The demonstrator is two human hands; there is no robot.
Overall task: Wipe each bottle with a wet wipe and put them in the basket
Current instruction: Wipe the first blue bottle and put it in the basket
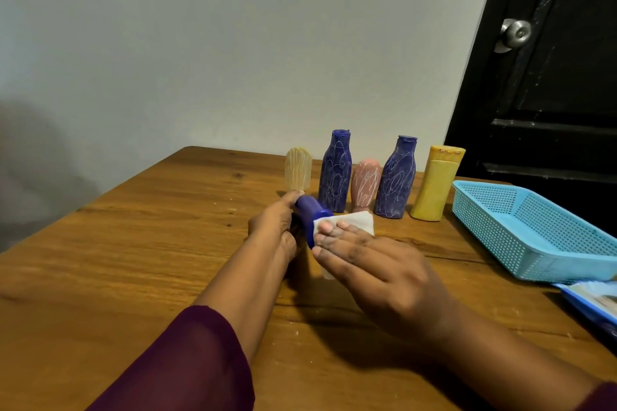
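Wood-grain table (133, 260), brown, set against a pale wall.

Item 1: sky-blue mesh basket (567, 253), nothing visible in it, on the table's right side.

Item 2: dark blue bottle (309, 210), tipped on its side and held above the table, well to the left of the basket. The left hand (272, 223) grips its far end, fingers curled round it.

Item 3: white wipe (357, 222), draped over the near end of the dark blue bottle. The right hand (384, 267) lies on top, fingers straight and close together, pressing the wipe to the bottle.

Item 4: row of five upright bottles behind the hands. Nearest the basket, just left of its far corner, a yellow bottle (434, 187). Leftward from there: a scribbled blue bottle (395, 180), a pink bottle (365, 183), a second scribbled blue bottle (335, 173), and a cream bottle (298, 168) farthest from the basket.

Item 5: blue packet (594, 300), flat on the table just in front of the basket, partly cut off by the picture's edge.

Item 6: black door (551, 93) with a metal knob (516, 33), behind the basket.

Item 7: maroon sleeve (193, 367) on the left arm.
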